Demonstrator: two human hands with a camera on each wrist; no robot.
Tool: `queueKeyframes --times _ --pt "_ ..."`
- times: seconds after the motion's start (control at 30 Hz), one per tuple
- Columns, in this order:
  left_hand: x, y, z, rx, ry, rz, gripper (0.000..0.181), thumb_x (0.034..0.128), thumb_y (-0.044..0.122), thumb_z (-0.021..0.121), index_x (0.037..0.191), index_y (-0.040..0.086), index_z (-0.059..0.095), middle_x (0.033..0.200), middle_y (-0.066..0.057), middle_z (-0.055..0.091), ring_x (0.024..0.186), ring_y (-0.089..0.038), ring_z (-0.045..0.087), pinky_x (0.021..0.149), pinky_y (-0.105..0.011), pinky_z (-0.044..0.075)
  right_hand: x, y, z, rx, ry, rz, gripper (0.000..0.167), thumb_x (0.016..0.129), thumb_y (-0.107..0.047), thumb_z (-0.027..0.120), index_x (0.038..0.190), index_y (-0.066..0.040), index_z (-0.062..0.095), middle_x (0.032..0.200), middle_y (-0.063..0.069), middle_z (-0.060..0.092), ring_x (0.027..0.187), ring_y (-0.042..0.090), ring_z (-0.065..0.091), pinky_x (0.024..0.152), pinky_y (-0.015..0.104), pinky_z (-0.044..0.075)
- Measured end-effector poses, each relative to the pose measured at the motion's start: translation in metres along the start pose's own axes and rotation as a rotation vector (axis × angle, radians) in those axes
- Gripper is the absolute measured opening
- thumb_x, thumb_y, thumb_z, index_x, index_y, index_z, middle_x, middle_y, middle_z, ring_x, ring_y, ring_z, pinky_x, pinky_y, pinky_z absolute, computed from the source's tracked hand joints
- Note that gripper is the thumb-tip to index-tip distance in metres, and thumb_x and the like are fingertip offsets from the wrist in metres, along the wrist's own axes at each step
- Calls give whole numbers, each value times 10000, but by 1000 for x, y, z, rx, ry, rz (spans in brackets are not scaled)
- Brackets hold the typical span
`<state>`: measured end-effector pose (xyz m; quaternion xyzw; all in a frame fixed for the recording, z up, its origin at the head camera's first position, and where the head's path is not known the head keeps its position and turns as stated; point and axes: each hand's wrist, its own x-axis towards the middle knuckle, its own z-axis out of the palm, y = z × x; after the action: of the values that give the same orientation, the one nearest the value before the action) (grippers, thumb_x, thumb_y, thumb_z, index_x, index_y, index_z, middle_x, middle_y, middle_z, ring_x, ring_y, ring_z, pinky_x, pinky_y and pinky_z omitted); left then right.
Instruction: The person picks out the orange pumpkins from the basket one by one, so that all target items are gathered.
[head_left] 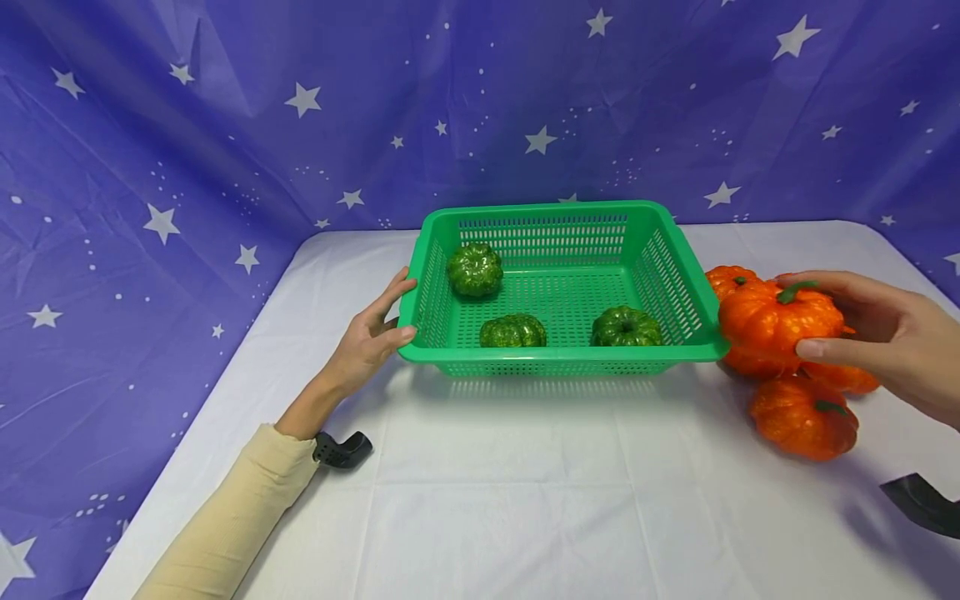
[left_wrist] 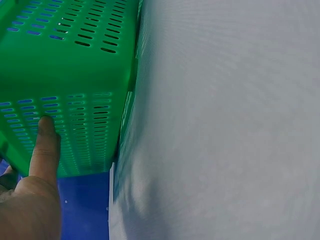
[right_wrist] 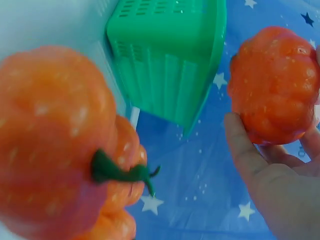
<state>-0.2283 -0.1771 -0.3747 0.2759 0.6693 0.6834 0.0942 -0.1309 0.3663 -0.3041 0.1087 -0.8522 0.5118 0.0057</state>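
A green plastic basket [head_left: 555,354] holds three small green pumpkins: one at the back left [head_left: 476,269], one at the front [head_left: 513,332] and one at the front right [head_left: 627,327]. My left hand [head_left: 367,337] touches the basket's left side, its thumb [left_wrist: 46,145] straight against the slotted outer wall. In my right hand [head_left: 892,333] is an orange pumpkin [head_left: 776,321] with a green stem, held between thumb and fingers. It is raised beside the basket's right end, and in the right wrist view the held pumpkin [right_wrist: 275,85] is clear of the others.
Several more orange pumpkins sit right of the basket, one nearest the front [head_left: 802,417], another behind [head_left: 727,279]. A white cloth [head_left: 510,492] covers the table. A purple star-printed curtain [head_left: 480,108] hangs behind and at the left.
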Motion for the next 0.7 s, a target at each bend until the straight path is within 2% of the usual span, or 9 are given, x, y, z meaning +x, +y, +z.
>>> queueKeyframes --times 0.13,0.23,0.27,0.33,0.47,0.6,0.7 --pt "1 0 0 -4 -2 4 738 955 163 585 1581 78 204 1647 78 11 1442 -442 153 1004 -290 434 -8 18 -9 131 46 -85 645 836 266 541 1409 -24 481 1348 40 491 1122 59 545 818 120 483" --pt "1 0 1 2 -2 5 737 954 168 587 1581 86 210 1646 85 18 1447 -429 149 1009 -293 429 -13 32 -17 172 85 -152 682 771 332 535 1372 11 510 1300 34 523 1111 53 547 824 103 471" --pt "1 0 0 8 -1 7 735 953 166 585 1581 85 212 1646 84 21 1454 -415 134 1016 -292 421 -15 36 -20 158 94 -162 693 757 341 537 1364 6 520 1285 30 533 1103 50 549 822 100 470" --pt "0 0 -1 17 2 8 731 953 160 583 1580 82 215 1647 83 25 1464 -391 113 1022 -288 412 -18 42 -26 64 118 -165 733 730 348 555 1357 -31 539 1269 -9 544 1090 25 546 810 83 461" --pt "-2 0 -2 30 9 17 731 951 152 581 1577 67 214 1650 65 22 1483 -340 47 1035 -276 392 -25 53 -37 -123 156 -110 798 738 311 609 1354 -193 557 1236 -109 536 1022 -47 537 732 59 461" --pt "-2 -1 -2 34 10 15 732 955 166 586 1579 76 214 1648 72 25 1483 -335 51 1031 -279 400 -35 66 -47 -169 164 -80 879 734 301 635 1342 -329 546 1224 -183 515 986 -112 525 676 45 452" --pt "-2 -1 -2 35 7 12 731 959 174 587 1579 79 213 1647 77 25 1481 -346 63 1029 -282 402 -41 79 -57 -164 152 -72 953 696 302 659 1320 -409 543 1178 -285 518 939 -131 536 648 53 453"
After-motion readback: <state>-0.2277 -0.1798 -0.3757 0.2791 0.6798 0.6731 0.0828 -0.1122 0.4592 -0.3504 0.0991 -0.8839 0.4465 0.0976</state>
